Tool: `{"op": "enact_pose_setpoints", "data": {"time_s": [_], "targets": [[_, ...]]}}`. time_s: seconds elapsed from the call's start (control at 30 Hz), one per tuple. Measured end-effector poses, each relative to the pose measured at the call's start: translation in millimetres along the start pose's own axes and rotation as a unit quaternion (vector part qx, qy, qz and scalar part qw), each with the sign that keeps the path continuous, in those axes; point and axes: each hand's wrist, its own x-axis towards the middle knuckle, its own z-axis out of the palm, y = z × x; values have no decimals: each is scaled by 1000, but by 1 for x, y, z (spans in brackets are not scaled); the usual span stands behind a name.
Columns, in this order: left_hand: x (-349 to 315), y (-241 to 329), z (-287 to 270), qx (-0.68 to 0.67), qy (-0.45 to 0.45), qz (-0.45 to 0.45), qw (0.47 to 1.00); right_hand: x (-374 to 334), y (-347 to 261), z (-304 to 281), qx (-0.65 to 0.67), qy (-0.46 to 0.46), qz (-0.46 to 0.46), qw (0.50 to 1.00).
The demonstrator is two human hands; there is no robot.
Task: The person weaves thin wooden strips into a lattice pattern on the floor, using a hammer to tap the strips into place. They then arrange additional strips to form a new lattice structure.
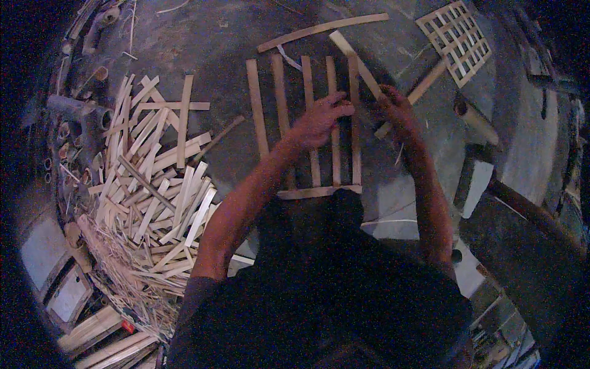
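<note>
Several bamboo slats lie side by side on the floor in front of me, pointing away. A crosswise slat joins their near ends. My left hand is over the right-hand slats, its fingers partly spread and nothing visible in them. Whether it touches the slats is unclear. In my right hand, closed fingers grip the near end of a slanting bamboo strip. The strip's far end reaches past the upright slats. Part of the grip is dark and blurred.
A large heap of loose bamboo strips covers the floor at the left. A single strip lies beyond the slats. At the far right is a woven lattice panel, near a bamboo tube. Cut tubes line the left edge.
</note>
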Motion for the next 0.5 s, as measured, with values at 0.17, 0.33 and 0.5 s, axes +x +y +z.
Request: {"op": "enact_pose_setpoints", "data": {"time_s": [0.17, 0.33, 0.5], "targets": [[-2, 2, -6, 79, 9, 25, 997, 36, -14, -7, -166, -50, -31, 984], [-24, 1, 3, 283, 236, 90, 925, 47, -13, -9, -181, -126, -87, 972], [-2, -13, -9, 324, 362, 68, 871, 56, -3, -8, -205, -82, -94, 971]]}}
